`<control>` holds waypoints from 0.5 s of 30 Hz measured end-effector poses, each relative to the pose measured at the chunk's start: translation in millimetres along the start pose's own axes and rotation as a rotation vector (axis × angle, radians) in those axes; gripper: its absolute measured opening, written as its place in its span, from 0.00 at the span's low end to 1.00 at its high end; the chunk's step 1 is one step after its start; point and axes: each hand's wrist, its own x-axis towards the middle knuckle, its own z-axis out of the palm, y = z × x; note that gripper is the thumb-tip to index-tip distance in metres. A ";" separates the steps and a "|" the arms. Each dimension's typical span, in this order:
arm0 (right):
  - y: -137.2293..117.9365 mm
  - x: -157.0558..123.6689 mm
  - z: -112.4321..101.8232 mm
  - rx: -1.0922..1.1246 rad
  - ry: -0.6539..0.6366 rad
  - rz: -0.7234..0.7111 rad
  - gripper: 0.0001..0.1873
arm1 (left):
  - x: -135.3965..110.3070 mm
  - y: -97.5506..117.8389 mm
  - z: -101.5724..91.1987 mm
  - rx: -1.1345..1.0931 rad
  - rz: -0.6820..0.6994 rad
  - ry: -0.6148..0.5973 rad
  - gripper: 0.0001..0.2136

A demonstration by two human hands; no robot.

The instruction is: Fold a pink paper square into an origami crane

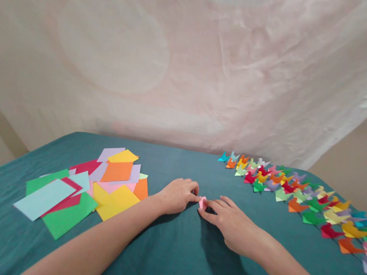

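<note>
Between my two hands, just above the middle of the table, is a small piece of folded pink paper (202,202). My left hand (179,196) pinches its left edge, with the other fingers curled in. My right hand (228,220) grips the paper from the right between thumb and index finger, its other fingers stretched loosely above. The finer folds of the paper are too small to make out, and fingertips hide part of it.
Loose coloured paper sheets (116,203) lie overlapping on the left of the teal tablecloth (163,261). Rows of folded paper birds (298,206) stand along the right side. A pale cloth (195,64) hangs behind the table.
</note>
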 end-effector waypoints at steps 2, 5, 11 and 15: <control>-1.6 -0.1 -1.8 0.005 -0.027 0.000 0.37 | 0.0 0.1 -0.5 0.000 0.004 -0.002 0.13; -2.1 -0.4 -3.7 0.025 -0.053 0.001 0.38 | 0.0 0.5 -2.0 0.006 0.006 -0.008 0.13; 2.0 -3.4 -7.4 0.120 -0.095 -0.012 0.41 | 0.1 -0.1 -2.1 0.015 0.009 -0.011 0.13; 7.9 -4.2 -10.6 0.225 -0.143 -0.038 0.41 | -0.2 0.6 -1.8 0.023 0.012 -0.006 0.12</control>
